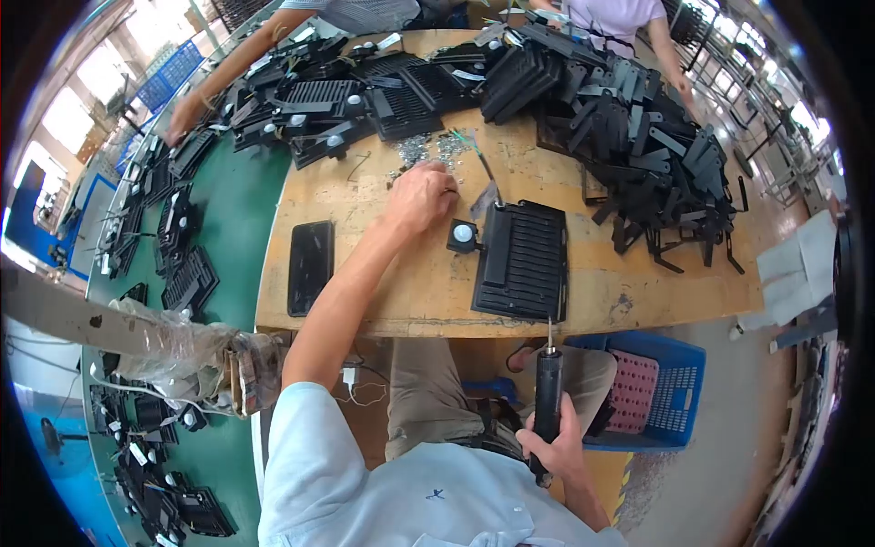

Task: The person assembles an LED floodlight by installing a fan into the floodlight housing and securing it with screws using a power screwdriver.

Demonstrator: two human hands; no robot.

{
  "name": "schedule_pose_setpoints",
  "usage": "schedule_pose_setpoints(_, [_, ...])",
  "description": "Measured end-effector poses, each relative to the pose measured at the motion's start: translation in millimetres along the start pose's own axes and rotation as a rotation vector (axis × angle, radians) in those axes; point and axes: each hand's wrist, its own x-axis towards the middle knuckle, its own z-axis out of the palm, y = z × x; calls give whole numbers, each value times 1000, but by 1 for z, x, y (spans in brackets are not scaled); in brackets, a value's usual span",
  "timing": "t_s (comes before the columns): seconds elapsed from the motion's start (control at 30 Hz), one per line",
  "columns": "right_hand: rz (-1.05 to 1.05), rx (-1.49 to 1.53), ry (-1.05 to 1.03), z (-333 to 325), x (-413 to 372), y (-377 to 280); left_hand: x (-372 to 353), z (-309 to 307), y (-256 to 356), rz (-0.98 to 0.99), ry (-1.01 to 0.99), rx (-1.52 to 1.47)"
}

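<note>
Screwdriver (548, 387) inside closed right grip (561, 444)

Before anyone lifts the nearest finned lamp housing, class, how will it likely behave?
The finned lamp housing looks stiff and, being closely ribbed, perhaps heavy for its size. Lying broad and flat, it should slide rather than tip. Its thin cable will probably flop.

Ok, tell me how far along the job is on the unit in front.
Done: the black unit lies ribbed side up, its domed sensor beside it.
In hand: the right hand grips the screwdriver; the left hand is at the small screws.
Left: no bracket shows on that unit, so fitting one from the bracket heap probably remains. Whether the far units are finished, I can't tell.
</note>
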Motion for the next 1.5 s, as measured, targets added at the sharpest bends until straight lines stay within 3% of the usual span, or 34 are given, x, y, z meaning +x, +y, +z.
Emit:
schedule_pose_setpoints(0.1, [-7,10,20,0,-3,10,3,6,-10,59,43,-66])
schedule_pose_setpoints(0.17, [-55,-27,59,-2,-3,12,7,27,-31,-2,36,8])
schedule_pose_setpoints(0.2, [-12,-110,36,-5,-6,-5,22,17,-27,136,-141,-47])
schedule_pose_setpoints(0.23, [-5,-101,41,-9,-5,-3,22,8,-9,127,-73,-45])
schedule_pose_setpoints(0.4, [28,-9,29,-5,-6,-1,26,0,-3,322,-190,321])
schedule_pose_setpoints(0.47, [15,-8,28,-5,-6,7,27,1,1,303,-160,363])
schedule_pose_setpoints(0.57, [18,27,11,-7,-9,9,21,3,-5,158,-15,318])
schedule_pose_setpoints(0.67, [25,75,16,-9,-14,11,8,-2,-27,-66,424,16])
schedule_pose_setpoints(0.73, [16,111,3,-13,-14,10,-14,-34,5,-247,494,-285])
schedule_pose_setpoints(0.83, [52,183,-37,-17,-17,7,-59,-47,67,176,412,-372])
schedule_pose_setpoints(0.87, [60,181,-44,-18,-17,8,-74,-39,80,232,308,-402])
schedule_pose_setpoints(0.97, [68,172,-69,-20,-17,10,-102,-17,118,227,159,-349])
schedule_pose_setpoints(1.23, [123,157,-77,-15,-20,4,-70,-12,135,374,33,-348])
schedule_pose_setpoints(1.5, [21,99,-78,-19,-24,23,-92,6,149,203,56,-348])
